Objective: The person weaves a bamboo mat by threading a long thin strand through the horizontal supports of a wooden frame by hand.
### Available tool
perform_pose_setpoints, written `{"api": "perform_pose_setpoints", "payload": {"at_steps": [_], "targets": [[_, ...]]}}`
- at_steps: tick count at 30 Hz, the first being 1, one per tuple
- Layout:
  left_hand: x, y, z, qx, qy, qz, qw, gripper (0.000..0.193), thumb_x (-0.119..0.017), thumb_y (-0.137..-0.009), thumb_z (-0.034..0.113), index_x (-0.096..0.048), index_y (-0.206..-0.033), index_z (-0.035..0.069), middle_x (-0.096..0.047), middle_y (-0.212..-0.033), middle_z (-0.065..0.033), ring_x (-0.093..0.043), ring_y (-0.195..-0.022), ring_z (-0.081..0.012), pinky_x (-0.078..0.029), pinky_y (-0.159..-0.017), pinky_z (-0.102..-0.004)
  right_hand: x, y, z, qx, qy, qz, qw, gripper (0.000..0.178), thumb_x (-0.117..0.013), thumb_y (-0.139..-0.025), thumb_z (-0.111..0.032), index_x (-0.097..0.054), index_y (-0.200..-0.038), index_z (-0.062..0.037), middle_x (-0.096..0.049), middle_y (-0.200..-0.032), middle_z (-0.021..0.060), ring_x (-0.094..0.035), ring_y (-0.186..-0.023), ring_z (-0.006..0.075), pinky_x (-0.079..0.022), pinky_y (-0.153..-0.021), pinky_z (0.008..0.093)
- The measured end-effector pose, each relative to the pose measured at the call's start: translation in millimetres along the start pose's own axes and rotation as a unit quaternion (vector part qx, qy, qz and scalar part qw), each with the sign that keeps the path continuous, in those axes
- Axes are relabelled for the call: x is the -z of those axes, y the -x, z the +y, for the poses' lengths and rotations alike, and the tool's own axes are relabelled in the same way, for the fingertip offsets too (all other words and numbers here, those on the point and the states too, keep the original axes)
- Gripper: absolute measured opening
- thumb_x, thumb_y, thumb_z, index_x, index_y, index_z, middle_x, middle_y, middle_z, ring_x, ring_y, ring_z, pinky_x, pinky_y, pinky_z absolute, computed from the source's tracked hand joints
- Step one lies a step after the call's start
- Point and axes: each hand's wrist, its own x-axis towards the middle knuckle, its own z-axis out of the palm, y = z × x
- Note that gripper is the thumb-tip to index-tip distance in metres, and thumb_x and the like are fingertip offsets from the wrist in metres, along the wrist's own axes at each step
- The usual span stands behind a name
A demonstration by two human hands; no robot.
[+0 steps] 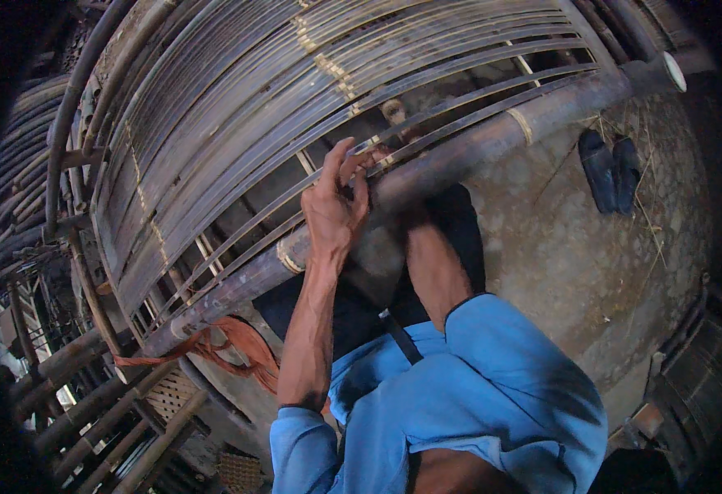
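A long panel of narrow bamboo slats (pixel 237 115) stretches in front of me, with a thick bamboo pole (pixel 468 156) along its near edge. My left hand (pixel 334 210) is over the pole, its bent fingers closed on a slat (pixel 291 192) close to the pole. From below the pole comes my right forearm (pixel 437 267); most of that hand is hidden beneath, and only some fingers (pixel 380 155) seem to show between the slats beside my left fingertips. Pale lashing (pixel 328 62) crosses the slats. A rounded brown end (pixel 393 111) shows through a gap; its kind is unclear.
An orange-red cloth (pixel 246 346) is looped at the pole's left end. Dark slippers (pixel 598 173) lie on the bare ground (pixel 542 247) at right. Bamboo poles (pixel 27 165) are stacked at far left, with a lattice panel (pixel 173 395) at lower left.
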Motion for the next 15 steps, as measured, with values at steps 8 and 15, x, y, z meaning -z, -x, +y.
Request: {"api": "perform_pose_setpoints", "payload": {"at_steps": [8, 15], "targets": [[20, -14, -12, -0.051, -0.065, 0.012, 0.997, 0.042, -0.079, -0.076, 0.0, -0.065, -0.115, 0.01, -0.076, -0.094, -0.0094, -0.076, -0.078, -0.0248, -0.057, -0.063, -0.0309, -2, -2, 3, -0.004, -0.008, -0.004, 1.0, 0.027, -0.065, -0.09, -0.025, -0.072, -0.103, -0.003, -0.072, -0.099, 0.0219, -0.07, -0.09, 0.0343, -0.054, -0.083, 0.0437], [29, -28, -3, -0.204, -0.247, -0.086, 0.943, 0.021, -0.078, -0.08, 0.013, -0.072, -0.1, 0.013, -0.073, -0.109, -0.0041, -0.071, -0.073, -0.026, -0.056, -0.062, -0.0387, 4, -1, -1, -0.002, -0.006, 0.005, 1.0, 0.027, -0.065, -0.09, -0.026, -0.073, -0.101, -0.0026, -0.072, -0.097, 0.0226, -0.07, -0.087, 0.0353, -0.054, -0.081, 0.0451]]}}
